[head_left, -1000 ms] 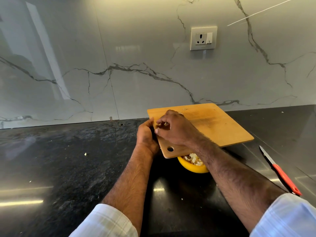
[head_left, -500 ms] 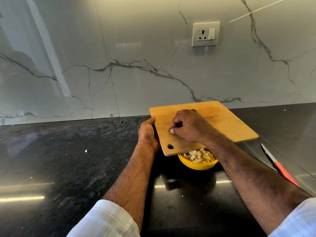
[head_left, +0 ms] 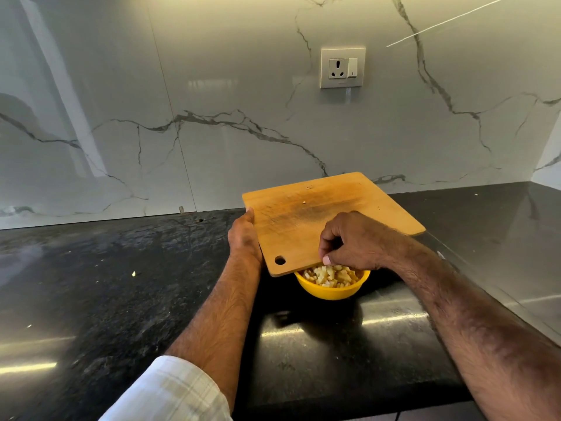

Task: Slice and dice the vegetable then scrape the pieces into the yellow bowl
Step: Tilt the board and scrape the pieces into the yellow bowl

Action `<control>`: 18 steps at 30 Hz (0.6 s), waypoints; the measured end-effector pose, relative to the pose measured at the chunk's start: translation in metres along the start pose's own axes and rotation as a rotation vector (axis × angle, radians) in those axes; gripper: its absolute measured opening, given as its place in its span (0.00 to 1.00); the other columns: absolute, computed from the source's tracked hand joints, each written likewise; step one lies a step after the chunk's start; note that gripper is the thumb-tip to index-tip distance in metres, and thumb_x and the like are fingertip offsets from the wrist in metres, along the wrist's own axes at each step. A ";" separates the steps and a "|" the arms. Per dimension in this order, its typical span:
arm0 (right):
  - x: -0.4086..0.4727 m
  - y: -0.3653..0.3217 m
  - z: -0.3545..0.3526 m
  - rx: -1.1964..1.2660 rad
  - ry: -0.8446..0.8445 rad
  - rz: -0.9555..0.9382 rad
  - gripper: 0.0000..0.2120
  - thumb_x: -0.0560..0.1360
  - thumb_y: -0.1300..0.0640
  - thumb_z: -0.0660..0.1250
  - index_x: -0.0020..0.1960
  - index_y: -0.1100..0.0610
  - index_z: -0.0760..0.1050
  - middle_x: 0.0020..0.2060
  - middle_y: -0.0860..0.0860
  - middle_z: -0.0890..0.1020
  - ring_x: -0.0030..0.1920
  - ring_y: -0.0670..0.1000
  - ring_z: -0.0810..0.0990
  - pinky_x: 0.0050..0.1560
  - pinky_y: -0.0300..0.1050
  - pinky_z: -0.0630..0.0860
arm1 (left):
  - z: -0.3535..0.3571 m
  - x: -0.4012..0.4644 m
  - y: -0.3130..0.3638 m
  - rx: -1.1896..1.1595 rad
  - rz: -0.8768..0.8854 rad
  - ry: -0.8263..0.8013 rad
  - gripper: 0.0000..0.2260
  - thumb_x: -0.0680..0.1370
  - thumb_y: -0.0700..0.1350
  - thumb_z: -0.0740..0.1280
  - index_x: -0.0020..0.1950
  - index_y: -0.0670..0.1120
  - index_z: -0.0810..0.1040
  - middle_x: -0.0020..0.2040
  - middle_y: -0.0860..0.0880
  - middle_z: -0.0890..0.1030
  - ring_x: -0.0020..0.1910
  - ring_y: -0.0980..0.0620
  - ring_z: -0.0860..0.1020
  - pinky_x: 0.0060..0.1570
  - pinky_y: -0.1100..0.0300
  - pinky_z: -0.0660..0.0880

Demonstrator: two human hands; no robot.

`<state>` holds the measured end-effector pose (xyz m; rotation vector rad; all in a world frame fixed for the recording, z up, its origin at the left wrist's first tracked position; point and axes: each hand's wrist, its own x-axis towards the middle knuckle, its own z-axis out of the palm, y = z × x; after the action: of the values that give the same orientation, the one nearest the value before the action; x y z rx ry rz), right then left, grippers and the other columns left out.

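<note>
hands: L (head_left: 244, 238) grips board (head_left: 303, 220), R (head_left: 352, 241) curled | yellow bowl (head_left: 332, 291) full, pale dice (head_left: 331, 275)

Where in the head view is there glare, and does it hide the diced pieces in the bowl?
Head view: bright streaks of glare lie on the black counter, left and below the yellow bowl; the diced pieces stay sharp and readable.

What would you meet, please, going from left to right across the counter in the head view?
Stray vegetable bit → left hand gripping the cutting board's edge → yellow bowl of diced pieces → steel counter section.
</note>
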<state>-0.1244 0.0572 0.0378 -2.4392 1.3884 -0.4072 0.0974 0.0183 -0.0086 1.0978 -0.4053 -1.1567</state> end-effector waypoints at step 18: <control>0.087 -0.004 -0.003 -0.202 0.324 -0.139 0.20 0.79 0.59 0.65 0.71 0.55 0.75 0.67 0.50 0.72 0.67 0.53 0.73 0.66 0.53 0.76 | -0.004 -0.001 0.007 -0.015 0.005 -0.039 0.13 0.83 0.50 0.70 0.57 0.41 0.84 0.50 0.42 0.88 0.48 0.40 0.87 0.46 0.44 0.84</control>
<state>-0.0799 -0.0166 0.0502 -2.7383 1.4476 -0.7589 0.1036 0.0214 -0.0041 1.0622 -0.4286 -1.1766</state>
